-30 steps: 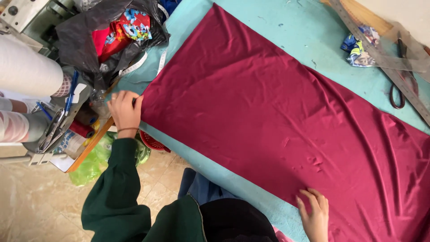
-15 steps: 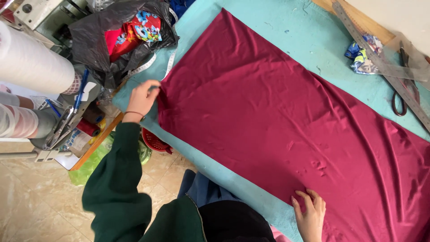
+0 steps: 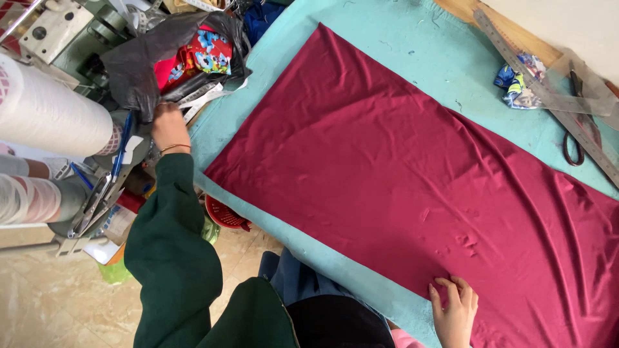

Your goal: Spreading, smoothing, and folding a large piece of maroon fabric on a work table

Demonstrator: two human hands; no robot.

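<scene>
The maroon fabric lies spread flat on the teal-covered table. The right hand rests on its near edge, fingers extended and slightly spread, gripping nothing. The left hand reaches off the table's end to the black plastic bag; its finger state cannot be determined.

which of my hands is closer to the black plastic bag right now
Left. Your left hand reaches the lower edge of the black plastic bag; your right hand lies flat on the maroon fabric, far across the table.

smooth, faintly sheeny maroon cloth lies on matt teal cloth table cover, beside glossy black plastic bag.
</scene>
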